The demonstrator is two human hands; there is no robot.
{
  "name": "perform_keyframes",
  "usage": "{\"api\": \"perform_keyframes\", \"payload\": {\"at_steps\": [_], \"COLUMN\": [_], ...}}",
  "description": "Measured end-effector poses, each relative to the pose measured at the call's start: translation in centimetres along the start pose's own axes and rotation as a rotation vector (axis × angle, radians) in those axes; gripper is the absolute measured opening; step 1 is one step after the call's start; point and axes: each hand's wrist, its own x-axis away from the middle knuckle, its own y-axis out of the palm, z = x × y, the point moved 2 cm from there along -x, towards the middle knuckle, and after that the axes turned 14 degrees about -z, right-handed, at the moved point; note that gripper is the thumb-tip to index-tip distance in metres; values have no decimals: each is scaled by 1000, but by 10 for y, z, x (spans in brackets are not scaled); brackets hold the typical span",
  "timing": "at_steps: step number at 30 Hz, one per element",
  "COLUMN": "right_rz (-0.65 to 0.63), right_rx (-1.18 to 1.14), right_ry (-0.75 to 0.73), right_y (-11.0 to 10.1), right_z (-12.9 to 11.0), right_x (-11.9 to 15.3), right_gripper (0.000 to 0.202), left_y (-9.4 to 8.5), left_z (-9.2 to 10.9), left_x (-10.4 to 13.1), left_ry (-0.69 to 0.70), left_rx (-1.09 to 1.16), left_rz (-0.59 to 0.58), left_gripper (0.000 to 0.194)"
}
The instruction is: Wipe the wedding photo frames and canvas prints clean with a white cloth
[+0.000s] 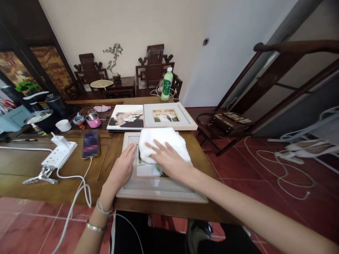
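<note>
We've got our left hand point(123, 167) laid flat on the frame point(153, 183), probably steadying it, right hand point(169, 160) spread over the cloth point(174, 138).

The near picture frame point(159, 190) has a glossy front, the cloth point(165, 139) on it fluffy and matt. Left of the frame, the power strip point(59, 156) looks smooth plastic (the silvery piece point(44, 175) alongside, shiny metal); beneath, satiny wooden table point(198, 153).

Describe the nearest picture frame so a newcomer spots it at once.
Find the wooden table. Near its front edge, a pale frame lies flat. Unlike the framed picture behind it, it bears a white cloth under the right hand.
</note>
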Motion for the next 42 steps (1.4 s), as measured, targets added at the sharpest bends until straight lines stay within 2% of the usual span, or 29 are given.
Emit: {"api": "perform_keyframes", "payload": {"at_steps": [3, 7, 9, 12, 16, 19, 21, 23, 25, 28, 31, 33, 37, 42], "right_rz": [72, 57, 80, 74, -26, -125, -245, -301, -273, -241, -251, -191, -15, 53], "right_rx": [111, 121, 96, 61, 30, 19, -5, -41, -73, -79, -65, -41, 17, -31], "right_ry": [68, 38, 2, -67, -170, -244, -254, -216, -144, -60, -45, -46, -11, 166], "right_y": [-4, -5, -2, 4, 11, 12, 15, 22, 31, 43, 47, 45, 37, 3], "right_z": [2, -21, -39, -63, -85, -86, -78, -64, -45, -14, 13, 27, 47, 58], "right_x": [-35, -54, -47, -22, 13, 33, 43, 54, 67, 90, 110, 116, 108, 58], "right_gripper": [50, 34, 34, 34, 28, 27, 31, 29, 23, 27, 26, 29, 39, 49], "left_y": [-3, -5, -6, -7, -8, -7, -6, -5, -4, -2, -1, 0, 0, 4], "left_z": [4, 5, 4, 2, 1, 1, 3, 3, 2, -1, -4, -5, -6, -11], "left_x": [-2, -2, 0, 4, 5, 2, 0, -1, -1, 0, 0, 0, 0, 1], "left_ry": [-7, -14, -7, 19, 14, -45, -39, -15, 5, 24, 44, 54, 61, 78], "left_rx": [45, 118, 149, 180, 187, 132, 92, 61, 36, 18, 0, -11, -19, 4], "left_rz": [5, 26, 44, 75, 96, 54, 26, 3, -8, -7, -18, -33, -46, 1], "left_gripper": [48, 55, 56, 55, 55, 51, 46, 44, 43, 43, 49, 54, 62, 64]}}
